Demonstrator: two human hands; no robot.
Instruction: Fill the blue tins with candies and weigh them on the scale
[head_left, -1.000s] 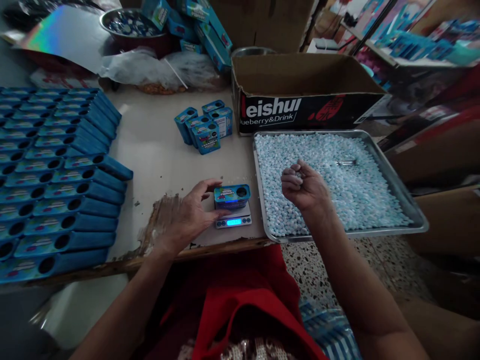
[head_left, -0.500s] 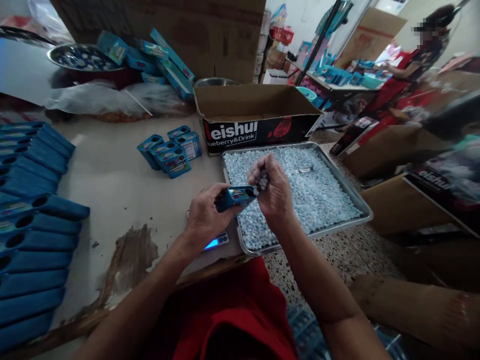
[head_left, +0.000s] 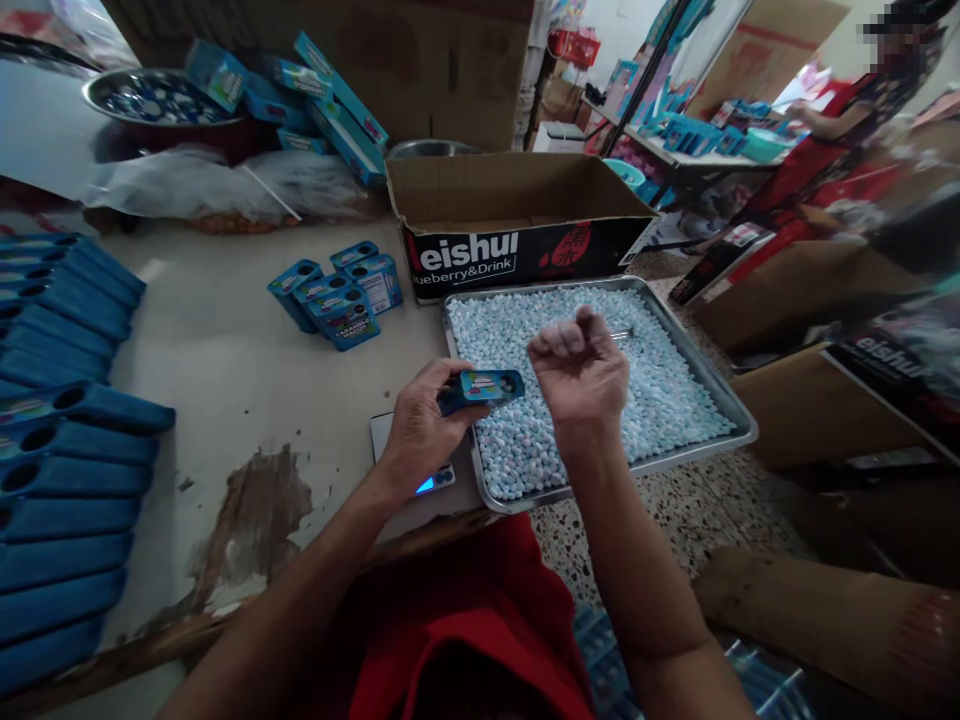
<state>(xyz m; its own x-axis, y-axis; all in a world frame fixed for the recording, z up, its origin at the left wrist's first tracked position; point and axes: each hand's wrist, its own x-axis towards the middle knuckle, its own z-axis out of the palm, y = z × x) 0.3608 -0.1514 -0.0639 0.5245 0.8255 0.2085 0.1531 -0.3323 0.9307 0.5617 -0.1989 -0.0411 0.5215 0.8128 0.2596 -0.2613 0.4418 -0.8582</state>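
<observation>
Over a metal tray (head_left: 705, 360) (pebbly pellets), left hand (head_left: 420, 430) grips a flat box (head_left: 484, 388); right hand (head_left: 581, 375) fisted.

The tray (head_left: 731, 405) of candies (head_left: 660, 390) sits on the table (head_left: 217, 370) at its right edge. Behind the tray stands an open carton (head_left: 517, 215); left of the tray lies a scale (head_left: 420, 480), further left a cluster of small boxes (head_left: 337, 290), and rows of flat boxes (head_left: 67, 440) at the far left. Over the tray's near left corner the left hand (head_left: 424, 430) holds a small box (head_left: 484, 387), the right hand (head_left: 581, 375) just beside it.

Bare tabletop (head_left: 225, 360) left of tray (head_left: 739, 425)

Shiny metal tray (head_left: 731, 405), glossy printed card box (head_left: 487, 385), matt brown corrugated carton (head_left: 517, 215), worn, chipped wooden tabletop (head_left: 225, 360)
</observation>
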